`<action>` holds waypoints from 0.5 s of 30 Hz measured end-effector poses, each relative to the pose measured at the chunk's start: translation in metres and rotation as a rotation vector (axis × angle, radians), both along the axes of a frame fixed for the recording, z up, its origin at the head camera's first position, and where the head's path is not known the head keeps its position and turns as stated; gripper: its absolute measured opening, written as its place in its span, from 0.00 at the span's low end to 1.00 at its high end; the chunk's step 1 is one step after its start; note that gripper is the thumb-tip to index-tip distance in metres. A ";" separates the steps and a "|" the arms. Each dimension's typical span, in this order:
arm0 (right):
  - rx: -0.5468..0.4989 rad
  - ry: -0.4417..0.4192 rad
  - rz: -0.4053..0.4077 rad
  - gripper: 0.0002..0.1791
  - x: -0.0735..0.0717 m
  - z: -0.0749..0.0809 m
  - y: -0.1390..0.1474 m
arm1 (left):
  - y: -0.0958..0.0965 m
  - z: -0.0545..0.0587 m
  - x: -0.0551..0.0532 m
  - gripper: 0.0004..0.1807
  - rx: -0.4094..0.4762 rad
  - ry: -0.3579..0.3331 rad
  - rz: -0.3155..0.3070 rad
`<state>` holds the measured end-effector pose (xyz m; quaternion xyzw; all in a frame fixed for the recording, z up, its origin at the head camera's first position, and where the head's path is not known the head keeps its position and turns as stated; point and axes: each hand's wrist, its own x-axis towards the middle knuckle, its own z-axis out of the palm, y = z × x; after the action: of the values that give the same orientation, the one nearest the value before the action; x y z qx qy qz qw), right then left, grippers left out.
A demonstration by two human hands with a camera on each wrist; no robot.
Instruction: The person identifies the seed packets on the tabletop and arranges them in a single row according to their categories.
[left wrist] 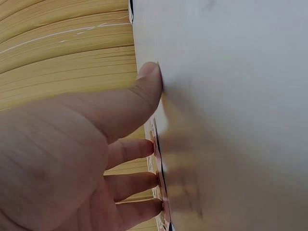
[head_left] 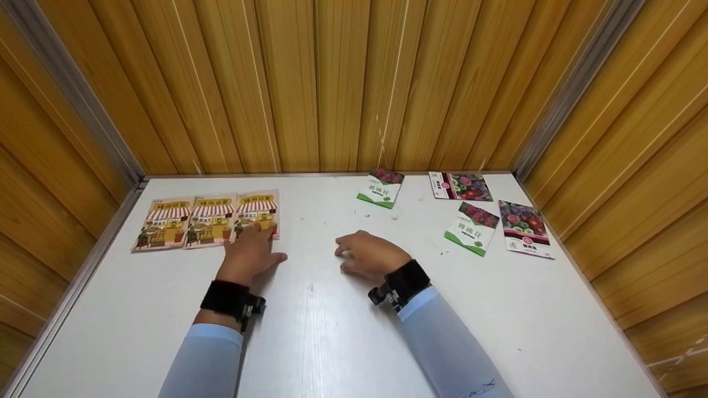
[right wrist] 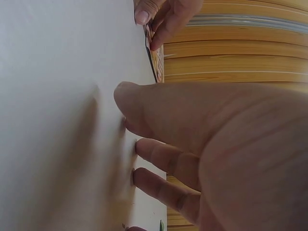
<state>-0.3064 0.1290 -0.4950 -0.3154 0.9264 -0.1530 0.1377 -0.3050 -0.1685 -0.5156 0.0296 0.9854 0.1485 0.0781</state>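
Three flat pink packets with a striped-awning shop picture lie side by side at the back left: a left packet (head_left: 160, 224), a middle packet (head_left: 209, 221) and a right packet (head_left: 257, 207). My left hand (head_left: 250, 254) rests its fingertips on the near part of the right packet, its thumb spread out to the side on the table. In the left wrist view, the fingers (left wrist: 137, 180) touch the packet's edge without curling round it. My right hand (head_left: 371, 254) holds nothing; its loosely bent fingers (right wrist: 161, 156) touch or nearly touch the white table (head_left: 332, 342).
Flower seed packets lie at the right: a green-and-white packet (head_left: 381, 189) at the back, a second green-and-white packet (head_left: 471, 229), a pink-and-white packet (head_left: 460, 187) and another pink-and-white packet (head_left: 524, 229). Wood-look walls (head_left: 337, 83) bound the table's back and sides.
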 end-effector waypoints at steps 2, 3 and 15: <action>-0.008 0.000 0.005 0.19 -0.002 0.001 0.000 | -0.001 -0.001 -0.001 0.47 0.002 0.013 0.007; -0.009 0.005 -0.003 0.19 -0.003 0.001 0.000 | -0.002 -0.002 -0.002 0.47 0.002 0.016 0.010; -0.036 0.085 -0.358 0.30 -0.032 -0.004 0.036 | 0.002 -0.002 -0.002 0.45 0.003 0.044 0.030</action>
<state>-0.3387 0.1650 -0.4990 -0.1542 0.9698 -0.1780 0.0637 -0.3067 -0.1662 -0.5179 0.0183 0.9870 0.1504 0.0542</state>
